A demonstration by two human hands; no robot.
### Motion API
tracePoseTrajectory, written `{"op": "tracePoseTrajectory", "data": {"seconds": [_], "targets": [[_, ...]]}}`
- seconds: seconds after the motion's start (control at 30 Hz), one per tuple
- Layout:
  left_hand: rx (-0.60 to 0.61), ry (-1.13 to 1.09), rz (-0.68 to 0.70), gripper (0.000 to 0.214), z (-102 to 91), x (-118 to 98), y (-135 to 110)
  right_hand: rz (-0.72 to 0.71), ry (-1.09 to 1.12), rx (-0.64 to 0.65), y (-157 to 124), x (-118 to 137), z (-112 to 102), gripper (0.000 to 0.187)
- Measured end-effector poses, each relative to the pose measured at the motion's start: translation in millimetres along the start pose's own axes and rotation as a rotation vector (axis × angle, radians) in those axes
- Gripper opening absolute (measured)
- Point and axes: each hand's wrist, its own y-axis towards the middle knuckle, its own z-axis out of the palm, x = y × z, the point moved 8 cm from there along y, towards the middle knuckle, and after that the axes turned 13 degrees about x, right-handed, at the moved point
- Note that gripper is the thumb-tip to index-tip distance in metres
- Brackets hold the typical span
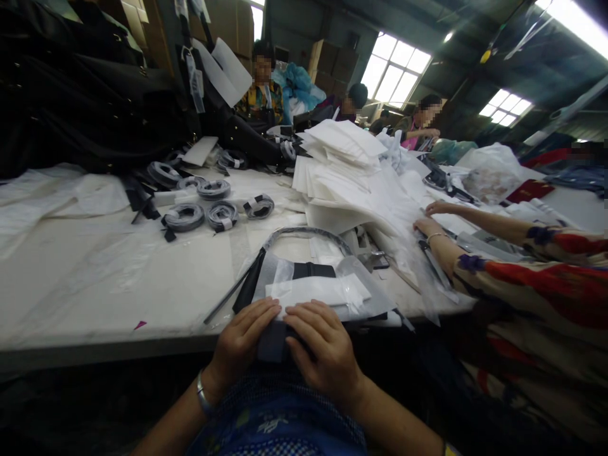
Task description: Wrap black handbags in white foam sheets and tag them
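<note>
My left hand (242,339) and my right hand (323,348) meet at the table's near edge, fingers curled on a small dark grey piece (272,342) held between them. Just beyond my fingertips lies a white folded sheet (316,291) in a clear plastic bag (351,288) with a black strap (311,270) and a curved grey handle (304,233). A thin black strip (247,288) lies slanted to the left. My left wrist wears a metal bangle.
Several coiled grey straps (209,212) lie mid-table. A heap of white sheets (346,171) rises behind. Black bags (85,95) stack at far left. A co-worker's arms (456,237) in a floral sleeve rest at right. Other people sit at the far end.
</note>
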Motion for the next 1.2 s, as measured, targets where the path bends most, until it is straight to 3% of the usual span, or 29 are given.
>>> {"op": "tracePoseTrajectory", "data": {"seconds": [0.07,0.2,0.37,0.47,0.57,0.63,0.73,0.93,1.2], "targets": [[0.006,0.010,-0.007,0.042,2.5,0.7,-0.9,0.045,-0.085,0.027,8.5,-8.5,6.4,0.033],[0.070,-0.020,-0.005,0.050,-1.2,-0.6,0.7,0.002,-0.252,0.055,14.9,-18.0,23.3,0.020],[0.338,-0.141,-0.054,0.063,-9.8,-3.0,10.5,-0.062,-0.309,0.051,12.5,-20.4,31.8,0.019],[0.280,-0.061,-0.029,0.049,-17.2,-3.8,14.9,-0.086,-0.288,0.015,4.5,-17.3,25.6,0.023],[0.189,0.025,0.011,0.040,-16.3,-4.1,14.5,-0.230,-0.259,-0.010,-20.6,-3.7,21.0,0.029],[0.186,0.043,0.037,0.042,-12.1,-4.9,13.2,-0.327,-0.267,0.021,-42.0,2.9,28.4,0.030],[0.195,0.071,0.088,0.045,-9.5,-8.3,11.6,-0.320,-0.327,0.057,-61.7,-4.3,52.2,0.031],[0.286,0.176,0.145,0.042,-7.2,-9.3,11.1,-0.352,-0.381,0.000,-52.3,-19.0,92.9,0.033],[0.319,0.153,0.163,0.042,-8.0,-5.6,12.4,-0.466,-0.397,0.143,-62.6,-29.9,92.3,0.041]]}}
